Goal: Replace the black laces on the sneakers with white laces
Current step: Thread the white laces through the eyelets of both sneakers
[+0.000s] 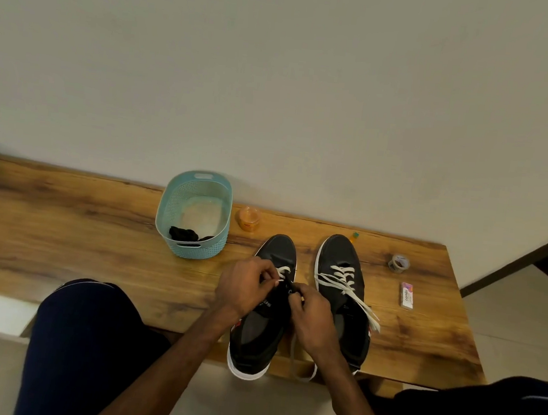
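Two black sneakers with white soles stand on the wooden table (62,237), toes pointing away from me. The right sneaker (344,257) carries a white lace (343,277) whose loose ends trail to the right. The left sneaker (280,248) has a white lace (284,270) through its front eyelets only. My left hand (245,285) pinches the tip of that lace above the eyelets. My right hand (312,314) pinches the shoe's upper edge or the lace at the same spot; which one is hidden. Black laces (183,233) lie bunched in the teal basket (191,249).
A small orange jar (248,219) stands behind the left sneaker. A tape roll (398,263) and a white eraser box (406,295) lie at the table's right end. A small yellow object (354,237) sits by the wall. My knees flank the table's near edge.
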A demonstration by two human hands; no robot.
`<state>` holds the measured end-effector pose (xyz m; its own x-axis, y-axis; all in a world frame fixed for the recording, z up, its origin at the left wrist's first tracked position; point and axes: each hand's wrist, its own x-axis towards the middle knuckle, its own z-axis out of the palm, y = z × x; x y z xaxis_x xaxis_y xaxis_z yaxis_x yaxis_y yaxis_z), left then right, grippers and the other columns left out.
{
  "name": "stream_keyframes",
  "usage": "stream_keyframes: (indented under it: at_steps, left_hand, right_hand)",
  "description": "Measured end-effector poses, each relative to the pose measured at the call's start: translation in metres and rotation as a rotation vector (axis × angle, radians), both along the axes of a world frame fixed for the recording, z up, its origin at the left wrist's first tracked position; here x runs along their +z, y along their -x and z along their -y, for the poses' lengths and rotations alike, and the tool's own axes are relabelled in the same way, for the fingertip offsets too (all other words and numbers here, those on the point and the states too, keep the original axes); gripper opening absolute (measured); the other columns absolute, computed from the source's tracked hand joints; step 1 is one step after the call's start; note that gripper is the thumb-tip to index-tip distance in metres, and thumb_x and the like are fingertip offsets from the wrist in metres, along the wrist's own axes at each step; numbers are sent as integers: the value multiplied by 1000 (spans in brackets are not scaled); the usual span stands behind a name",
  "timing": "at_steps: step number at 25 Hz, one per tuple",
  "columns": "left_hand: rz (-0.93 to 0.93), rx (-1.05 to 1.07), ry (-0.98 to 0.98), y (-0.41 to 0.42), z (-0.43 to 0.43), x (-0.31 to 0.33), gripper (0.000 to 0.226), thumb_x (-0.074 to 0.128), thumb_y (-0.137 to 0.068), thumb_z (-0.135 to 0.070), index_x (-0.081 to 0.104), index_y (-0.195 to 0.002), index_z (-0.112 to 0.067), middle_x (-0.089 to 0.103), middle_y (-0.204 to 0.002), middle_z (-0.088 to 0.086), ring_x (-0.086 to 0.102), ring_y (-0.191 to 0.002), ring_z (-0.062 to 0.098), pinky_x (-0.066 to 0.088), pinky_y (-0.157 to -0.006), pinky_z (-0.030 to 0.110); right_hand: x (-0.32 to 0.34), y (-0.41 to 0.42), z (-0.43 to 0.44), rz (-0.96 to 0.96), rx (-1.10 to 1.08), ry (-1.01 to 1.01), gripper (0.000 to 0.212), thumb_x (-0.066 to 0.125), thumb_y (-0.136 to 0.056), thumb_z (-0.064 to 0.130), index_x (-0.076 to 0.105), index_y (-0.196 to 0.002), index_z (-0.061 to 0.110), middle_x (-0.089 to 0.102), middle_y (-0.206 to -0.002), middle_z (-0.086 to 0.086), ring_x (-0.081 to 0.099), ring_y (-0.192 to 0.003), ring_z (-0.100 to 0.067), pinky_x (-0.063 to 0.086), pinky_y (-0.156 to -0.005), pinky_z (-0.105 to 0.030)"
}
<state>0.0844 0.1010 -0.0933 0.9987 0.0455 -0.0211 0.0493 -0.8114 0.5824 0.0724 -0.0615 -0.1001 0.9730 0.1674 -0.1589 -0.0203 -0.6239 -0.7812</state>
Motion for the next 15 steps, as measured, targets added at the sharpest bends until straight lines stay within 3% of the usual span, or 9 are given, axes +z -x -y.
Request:
stream_keyframes:
  at_steps: [7, 11, 15]
  left_hand:
    - [44, -75, -134, -2, 11, -6, 9, 65, -91, -33, 69, -98, -31, 62, -101, -12, 60, -86, 5, 52, -76, 26]
    - [59, -50, -92, -3, 10, -12, 13, 64, -91, -26, 70, -102, -27, 63, -100, -10, 61, -86, 7, 52, -75, 26]
    - [22, 47, 44, 0, 10, -18, 11, 66, -90, -23, 69, -100, -27, 62, -98, -11, 59, -86, 6, 54, -75, 30]
  right_hand:
    - [-5, -1, -2, 6, 11, 0, 26, 46, -100, 22, 67, -115, 17, 66, -93, 0, 58, -71, -8, 40, -59, -16]
    - [-2, -1, -3, -65, -71, -169, 28, 47, -103, 38, 70, -104, 22, 69, -94, 7, 63, -89, -7, 51, -77, -25]
    - [-4, -9, -18, -86, -291, -187, 6, 64, -94, 15, 69, -91, 18, 68, -87, 7, 64, -85, -12, 43, -64, -13]
